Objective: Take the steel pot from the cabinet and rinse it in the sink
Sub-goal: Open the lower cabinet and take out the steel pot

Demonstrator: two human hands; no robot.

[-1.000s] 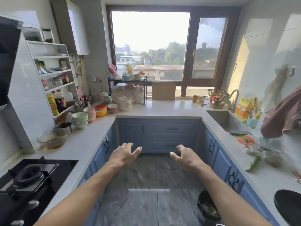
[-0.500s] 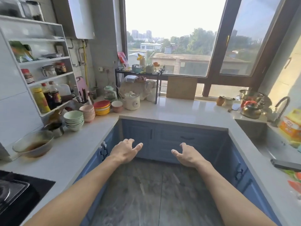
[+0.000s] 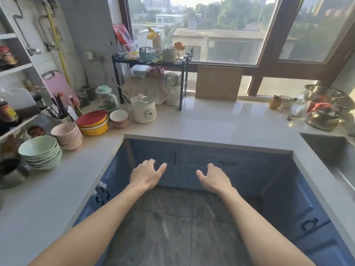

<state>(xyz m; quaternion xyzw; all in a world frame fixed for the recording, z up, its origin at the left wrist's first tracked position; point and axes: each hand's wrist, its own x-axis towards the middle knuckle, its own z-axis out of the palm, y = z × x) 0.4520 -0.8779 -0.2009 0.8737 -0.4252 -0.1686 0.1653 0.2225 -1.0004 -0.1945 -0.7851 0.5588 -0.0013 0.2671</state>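
1. A pale U-shaped countertop (image 3: 221, 121) wraps the kitchen under a wide window (image 3: 201, 31); blue cabinets (image 3: 221, 167) run below it, every visible door closed.
2. The sink (image 3: 334, 156) is sunk into the counter at the right edge, its steel basin only partly in view.
3. No steel pot shows outside the cabinets; whether it sits behind these doors cannot be told.
4. A wooden board (image 3: 218, 83) leans upright against the window sill.
5. On the left counter stand 3 stacks: green bowls (image 3: 40, 151), pink bowls (image 3: 67, 135) and red and yellow plates (image 3: 93, 121).
6. The left hand (image 3: 146, 174) hangs palm down before the cabinet, fingers loosely spread and slightly curled, thumb out; it grips and touches nothing.
7. The right hand (image 3: 214, 177) mirrors it, fingers relaxed and apart, also empty, close to the dark cabinet handles (image 3: 227, 162) but apart from them.
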